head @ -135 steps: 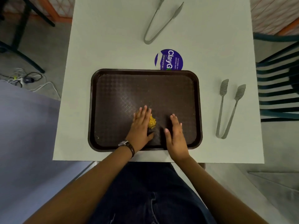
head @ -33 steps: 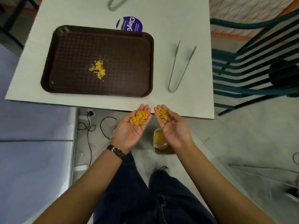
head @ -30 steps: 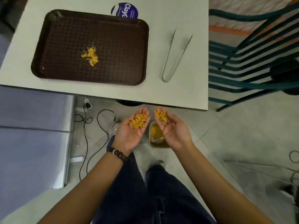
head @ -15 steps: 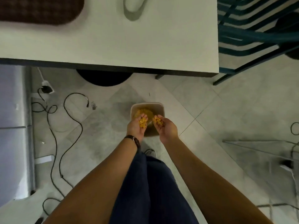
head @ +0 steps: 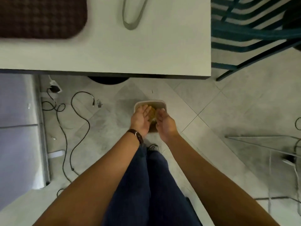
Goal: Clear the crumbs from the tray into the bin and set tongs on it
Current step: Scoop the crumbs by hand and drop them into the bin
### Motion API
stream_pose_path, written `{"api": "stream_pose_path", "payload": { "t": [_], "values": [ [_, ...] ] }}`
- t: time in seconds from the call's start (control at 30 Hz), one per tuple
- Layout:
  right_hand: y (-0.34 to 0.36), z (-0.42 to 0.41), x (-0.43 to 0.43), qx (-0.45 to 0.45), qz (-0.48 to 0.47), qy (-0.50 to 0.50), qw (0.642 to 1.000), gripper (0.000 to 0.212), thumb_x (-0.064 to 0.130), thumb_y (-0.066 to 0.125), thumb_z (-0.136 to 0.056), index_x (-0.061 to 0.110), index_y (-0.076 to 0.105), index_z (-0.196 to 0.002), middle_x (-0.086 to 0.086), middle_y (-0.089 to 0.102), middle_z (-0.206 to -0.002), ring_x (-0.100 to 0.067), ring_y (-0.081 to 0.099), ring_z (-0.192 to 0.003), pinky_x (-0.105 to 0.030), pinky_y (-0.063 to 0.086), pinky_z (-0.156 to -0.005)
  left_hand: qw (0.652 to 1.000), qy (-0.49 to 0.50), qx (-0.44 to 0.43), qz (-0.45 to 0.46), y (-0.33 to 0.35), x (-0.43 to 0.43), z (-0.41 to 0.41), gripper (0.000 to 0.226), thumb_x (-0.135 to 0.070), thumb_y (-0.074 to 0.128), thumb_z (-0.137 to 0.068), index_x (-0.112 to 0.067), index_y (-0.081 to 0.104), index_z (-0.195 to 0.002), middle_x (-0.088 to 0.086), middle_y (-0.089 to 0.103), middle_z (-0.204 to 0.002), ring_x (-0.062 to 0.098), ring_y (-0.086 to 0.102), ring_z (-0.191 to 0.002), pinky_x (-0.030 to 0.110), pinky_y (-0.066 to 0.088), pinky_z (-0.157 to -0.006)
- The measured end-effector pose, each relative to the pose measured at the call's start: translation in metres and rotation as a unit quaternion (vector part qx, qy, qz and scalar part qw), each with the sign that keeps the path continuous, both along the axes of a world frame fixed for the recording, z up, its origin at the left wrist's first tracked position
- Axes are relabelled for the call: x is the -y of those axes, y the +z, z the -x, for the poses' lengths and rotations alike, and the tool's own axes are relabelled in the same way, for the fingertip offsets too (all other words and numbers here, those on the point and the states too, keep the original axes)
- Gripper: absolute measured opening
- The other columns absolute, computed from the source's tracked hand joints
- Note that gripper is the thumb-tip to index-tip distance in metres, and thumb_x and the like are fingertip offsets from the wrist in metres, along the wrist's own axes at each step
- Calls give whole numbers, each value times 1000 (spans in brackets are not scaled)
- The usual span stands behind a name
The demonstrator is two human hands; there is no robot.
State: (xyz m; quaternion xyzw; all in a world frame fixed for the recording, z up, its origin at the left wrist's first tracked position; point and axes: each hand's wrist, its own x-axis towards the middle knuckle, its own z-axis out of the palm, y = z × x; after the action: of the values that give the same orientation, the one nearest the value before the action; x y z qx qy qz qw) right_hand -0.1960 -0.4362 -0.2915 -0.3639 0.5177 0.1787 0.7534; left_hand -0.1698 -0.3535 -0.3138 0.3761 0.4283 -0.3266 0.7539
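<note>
A small square bin (head: 161, 103) stands on the floor in front of my feet, with yellow crumbs (head: 152, 112) inside it. My left hand (head: 140, 119) and my right hand (head: 165, 122) hover over the bin, palms tilted toward each other, fingers straight, nothing left on the palms. The near right corner of the dark brown tray (head: 42, 18) shows on the white table (head: 146, 51) at the top left. The looped end of a grey pair of tongs (head: 131, 24) lies on the table to the tray's right.
Black cables (head: 78, 121) trail over the tiled floor to the left of the bin. A teal slatted chair (head: 254, 30) stands at the table's right. A grey metal unit (head: 19, 128) fills the left side. My legs in dark trousers (head: 149, 185) are below.
Half a second ago both palms held yellow crumbs above the bin; now the palms have tipped inward and are bare, and the crumbs lie in the bin. Earlier I carried them from the tray.
</note>
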Motion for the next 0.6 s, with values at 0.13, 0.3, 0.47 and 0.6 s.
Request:
{"api": "stream_pose_path", "payload": {
  "t": [0.13, 0.3, 0.47, 0.6],
  "values": [
    [123, 19, -5, 57, 13, 60, 997, 41, 21, 36, -100, 3, 44, -135, -9, 47, -141, -21, 39, -135, -27, 29, -103, 998, 12, 48, 24, 117, -35, 11, 47, -33, 22, -101, -8, 43, -133, 8, 49, -138, 23, 44, -129, 36, 30, -110],
    [216, 33, -22, 144, 34, 137, 979, 41, 28, 30, -101, 6, 46, -132, -11, 46, -142, -23, 41, -133, -37, 26, -115, 990, 7, 130, 48, 222, -78, 26, 44, -32, 24, -101, -9, 48, -129, 5, 61, -117, 17, 57, -108, 29, 42, -93],
    [270, 9, -58, 240, 37, 194, 951, 43, 29, 26, -102, 9, 43, -136, -7, 46, -142, -19, 40, -134, -37, 23, -117, 976, 35, 205, 57, 272, -125, 23, 42, -34, 27, -100, -13, 51, -126, 5, 59, -127, 18, 53, -119, 33, 37, -104],
    [290, -29, -98, 273, 31, 217, 937, 38, 33, 28, -101, 15, 50, -127, -5, 53, -136, -18, 47, -128, -33, 28, -113, 964, 77, 251, 49, 295, -167, -11, 42, -35, 26, -99, -14, 51, -126, 5, 56, -131, 19, 51, -123, 34, 34, -108]
  ]
}}
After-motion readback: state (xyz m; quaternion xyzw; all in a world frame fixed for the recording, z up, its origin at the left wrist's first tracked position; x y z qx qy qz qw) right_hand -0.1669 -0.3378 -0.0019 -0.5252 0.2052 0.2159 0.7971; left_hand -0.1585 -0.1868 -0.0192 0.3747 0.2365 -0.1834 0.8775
